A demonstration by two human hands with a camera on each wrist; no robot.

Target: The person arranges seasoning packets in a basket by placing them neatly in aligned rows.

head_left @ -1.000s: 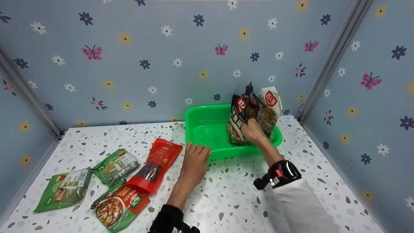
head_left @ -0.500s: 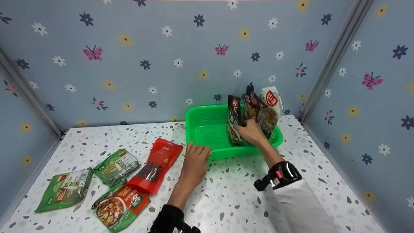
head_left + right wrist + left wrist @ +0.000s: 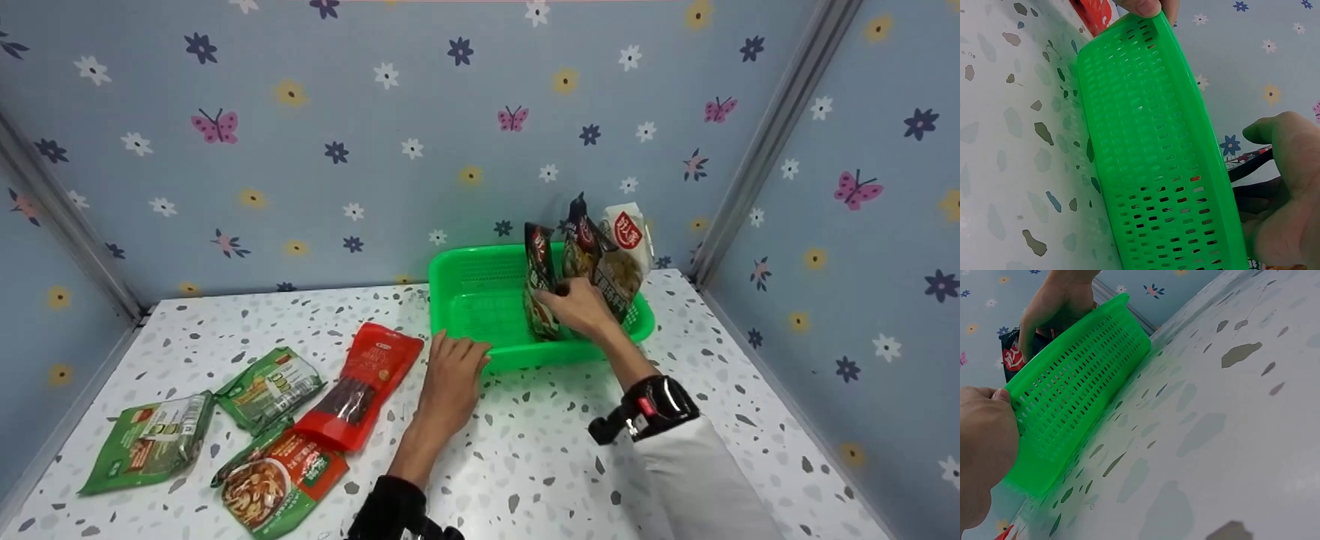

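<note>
My left hand grips the near left corner of a green plastic basket, its thumb outside the rim in the left wrist view. Three food pouches stand upright in the basket's right part: a black one on the left, a dark one in the middle, a white-topped one on the right. My right hand reaches over the near rim among them. Its thumb lies along the left black pouch, spread from the fingers. In the right wrist view, the basket wall hides the fingertips.
Left of the basket, a red pouch partly overlaps an orange-and-green packet. Two green packets lie farther left. Flower-patterned panels enclose the speckled table behind and at both sides.
The left black pouch has turned edge-on and shifted slightly left. My right hand's thumb and fingers have spread from a pinch on its edge. My left hand stays on the rim.
</note>
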